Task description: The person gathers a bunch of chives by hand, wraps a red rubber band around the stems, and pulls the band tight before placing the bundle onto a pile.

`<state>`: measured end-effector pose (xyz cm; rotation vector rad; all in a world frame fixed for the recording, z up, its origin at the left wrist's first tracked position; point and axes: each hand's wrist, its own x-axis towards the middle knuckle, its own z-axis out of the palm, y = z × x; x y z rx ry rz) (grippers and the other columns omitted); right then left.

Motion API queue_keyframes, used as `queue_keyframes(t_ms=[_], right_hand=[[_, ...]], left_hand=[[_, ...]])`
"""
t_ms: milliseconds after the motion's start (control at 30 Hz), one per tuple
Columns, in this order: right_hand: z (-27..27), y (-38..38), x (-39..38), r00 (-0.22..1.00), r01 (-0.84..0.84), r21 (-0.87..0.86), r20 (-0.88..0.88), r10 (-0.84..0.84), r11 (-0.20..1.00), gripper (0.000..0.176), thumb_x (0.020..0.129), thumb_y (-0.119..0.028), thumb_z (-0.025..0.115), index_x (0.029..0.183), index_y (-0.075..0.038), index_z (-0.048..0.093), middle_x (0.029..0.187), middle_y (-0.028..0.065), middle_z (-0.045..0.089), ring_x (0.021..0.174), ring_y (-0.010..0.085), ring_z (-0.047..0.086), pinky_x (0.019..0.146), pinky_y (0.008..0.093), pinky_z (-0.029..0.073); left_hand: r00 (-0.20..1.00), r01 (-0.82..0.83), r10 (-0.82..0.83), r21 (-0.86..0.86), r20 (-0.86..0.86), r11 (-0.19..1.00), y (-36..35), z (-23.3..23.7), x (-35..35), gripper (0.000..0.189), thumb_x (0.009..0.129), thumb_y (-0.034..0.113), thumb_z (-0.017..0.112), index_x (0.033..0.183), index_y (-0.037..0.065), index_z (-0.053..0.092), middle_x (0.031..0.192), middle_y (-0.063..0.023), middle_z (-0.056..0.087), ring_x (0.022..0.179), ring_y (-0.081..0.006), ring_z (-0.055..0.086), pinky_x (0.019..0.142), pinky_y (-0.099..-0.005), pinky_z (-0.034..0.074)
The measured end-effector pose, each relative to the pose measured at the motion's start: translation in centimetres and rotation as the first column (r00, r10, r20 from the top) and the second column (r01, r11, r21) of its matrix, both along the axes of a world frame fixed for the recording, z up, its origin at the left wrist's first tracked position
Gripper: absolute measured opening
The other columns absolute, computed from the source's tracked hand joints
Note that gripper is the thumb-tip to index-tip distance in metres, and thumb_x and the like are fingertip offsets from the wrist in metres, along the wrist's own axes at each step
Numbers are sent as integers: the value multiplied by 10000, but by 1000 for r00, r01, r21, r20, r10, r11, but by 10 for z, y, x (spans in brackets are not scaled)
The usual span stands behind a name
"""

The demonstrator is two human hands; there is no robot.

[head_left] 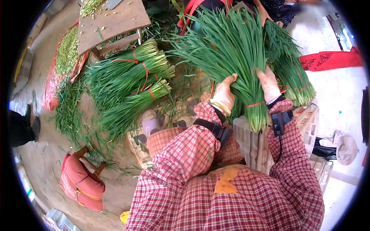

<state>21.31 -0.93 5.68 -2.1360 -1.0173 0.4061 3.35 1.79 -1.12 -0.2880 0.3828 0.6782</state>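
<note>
A large bundle of garlic chives (pixel 246 77) stands between my hands, its leaves fanning away from me and its pale cut ends towards me. A red tie (pixel 254 104) circles it near the cut ends. My left hand (pixel 223 94) grips its left side, thumb up on the leaves. On the right side my right hand (pixel 268 82) is closed against the leaves, with some fingers hidden behind them. Both hands wear pale gloves. Under the bundle's lower end is a grey plastic crate (pixel 246 144).
Tied chive bundles (pixel 133 73) lie on the floor to the left, and more bundles (pixel 296 79) rest at right. A wooden table (pixel 115 25) holds trimmings. A red-cushioned stool (pixel 83 181) stands lower left. Beyond the bundle, another person's arm (pixel 263 11) shows.
</note>
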Motion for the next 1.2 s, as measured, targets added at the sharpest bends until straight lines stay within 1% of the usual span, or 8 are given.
queue_keyframes(t_ms=[167,300,433,733,800,900,1033,1200], right_hand=[[72,17,-49,967,-202,327,217,135,923,402,877,-155,690,1239,0,608,1108,115,659,993,172,624,880,274,486],[93,33,-119,483,-761,-251,397,780,599,275,865,-90,642,1138,-79,675,1057,90,679,903,215,662,827,318,529],[66,60,-107,322,-598,-587,448,834,546,397,839,-134,625,1236,-160,629,1041,92,640,955,297,655,834,397,540],[47,109,-91,-60,-294,-716,674,736,633,133,907,-70,517,962,-70,638,865,100,665,800,236,702,655,349,597],[67,141,-63,32,-291,-474,864,503,831,104,905,-114,542,942,-88,636,893,115,655,787,278,684,672,334,584],[117,140,-52,212,-597,-18,961,179,802,223,947,-215,610,1132,-101,659,1075,94,661,967,240,663,844,308,527],[135,81,-70,411,-717,-165,684,602,677,219,883,-179,649,1088,-115,694,915,94,676,885,270,670,791,332,564],[77,48,-114,115,-640,-605,534,838,474,363,858,-180,625,1219,-189,659,881,69,656,780,281,659,687,376,551]], left_hand=[[999,47,-46,23,-14,999,3,8,-2,237,915,70,665,1142,15,625,1147,-76,667,1054,-243,627,987,-427,489],[997,70,-69,92,-19,993,0,2,0,247,941,52,616,1182,1,609,1145,-97,668,1052,-248,630,948,-405,513],[999,22,-17,180,-28,983,-4,-8,10,253,930,34,613,1181,2,612,1095,-95,679,1024,-260,643,905,-422,530],[981,189,-177,165,-84,968,0,3,-3,272,881,37,695,1140,-17,634,1094,-110,687,971,-272,659,891,-410,549],[985,164,-155,152,-71,975,0,8,-4,264,882,44,700,1129,-25,639,1082,-111,690,964,-274,660,891,-413,553],[995,88,-83,111,-56,990,-2,8,-5,265,882,44,702,1128,-34,640,1089,-111,688,966,-274,658,897,-417,553],[989,120,-115,54,-92,991,8,9,-4,261,896,37,675,1143,-37,633,1113,-117,678,975,-270,652,900,-407,547],[984,106,-72,206,-166,973,2,7,-10,220,950,48,549,1131,-42,635,1070,-123,676,966,-243,644,856,-342,531]])
